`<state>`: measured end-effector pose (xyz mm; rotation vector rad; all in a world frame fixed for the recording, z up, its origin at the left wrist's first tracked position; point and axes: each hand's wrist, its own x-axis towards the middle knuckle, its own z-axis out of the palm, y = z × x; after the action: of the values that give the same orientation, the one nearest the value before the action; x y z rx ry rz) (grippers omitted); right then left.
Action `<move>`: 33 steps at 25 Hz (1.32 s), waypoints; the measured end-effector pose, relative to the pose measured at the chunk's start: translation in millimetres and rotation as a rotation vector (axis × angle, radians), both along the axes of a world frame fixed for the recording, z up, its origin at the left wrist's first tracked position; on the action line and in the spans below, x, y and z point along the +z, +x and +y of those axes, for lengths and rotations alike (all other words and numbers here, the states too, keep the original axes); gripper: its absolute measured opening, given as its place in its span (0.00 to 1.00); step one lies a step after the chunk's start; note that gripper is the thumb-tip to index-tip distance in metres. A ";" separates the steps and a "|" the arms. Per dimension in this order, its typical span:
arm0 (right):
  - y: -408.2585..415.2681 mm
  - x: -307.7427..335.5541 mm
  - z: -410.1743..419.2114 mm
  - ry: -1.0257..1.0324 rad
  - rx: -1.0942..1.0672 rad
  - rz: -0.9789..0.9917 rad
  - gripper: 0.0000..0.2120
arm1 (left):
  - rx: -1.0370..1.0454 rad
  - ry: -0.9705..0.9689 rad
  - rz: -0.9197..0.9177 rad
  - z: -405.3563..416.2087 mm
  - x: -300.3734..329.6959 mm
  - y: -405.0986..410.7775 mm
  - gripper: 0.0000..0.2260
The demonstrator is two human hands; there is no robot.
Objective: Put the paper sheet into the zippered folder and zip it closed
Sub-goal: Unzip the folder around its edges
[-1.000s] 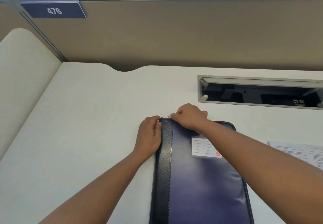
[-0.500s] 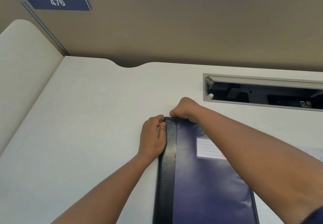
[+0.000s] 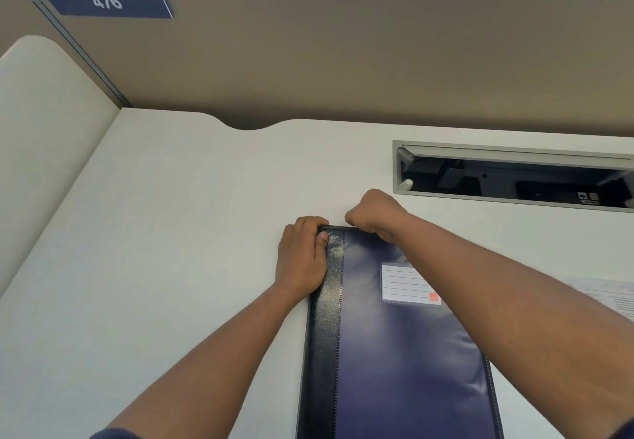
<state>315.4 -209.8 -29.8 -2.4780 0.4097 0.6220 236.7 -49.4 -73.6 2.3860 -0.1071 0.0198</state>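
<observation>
A dark blue zippered folder (image 3: pixel 404 363) with a black spine strip and a white label lies flat on the desk, its far edge pointing away from me. My left hand (image 3: pixel 302 257) presses on the spine's far left corner, thumb on the black strip. My right hand (image 3: pixel 375 214) is closed in a fist at the folder's far edge, just right of that corner, fingers pinched where the zipper runs; the pull itself is hidden. A printed paper sheet (image 3: pixel 614 296) lies on the desk to the right, partly behind my right forearm.
The white desk (image 3: pixel 171 233) spreads out to the left. A recessed cable tray (image 3: pixel 514 178) with an open lid sits at the far right. A tan partition (image 3: pixel 343 54) with a "476" sign (image 3: pixel 106 1) closes off the back.
My right hand has shifted from over the folder's top left corner to beyond its far edge, closing tighter into a fist. My left hand stays on the spine corner.
</observation>
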 end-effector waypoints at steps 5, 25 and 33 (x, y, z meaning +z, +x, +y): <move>-8.0 1.3 -13.1 0.066 -0.080 0.012 0.05 | 0.001 0.012 0.014 -1.4 0.8 -0.5 0.09; -13.6 12.9 -101.4 -0.297 -0.101 0.048 0.13 | 0.009 0.035 0.050 -3.5 8.1 7.2 0.08; -69.7 4.6 -171.7 0.083 -0.415 -0.033 0.09 | 0.072 0.086 0.023 -12.4 9.5 3.0 0.08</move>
<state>245.7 -381.5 -25.2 -2.2262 0.8386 0.4161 239.7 -61.8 -64.1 2.4748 -0.0113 0.0220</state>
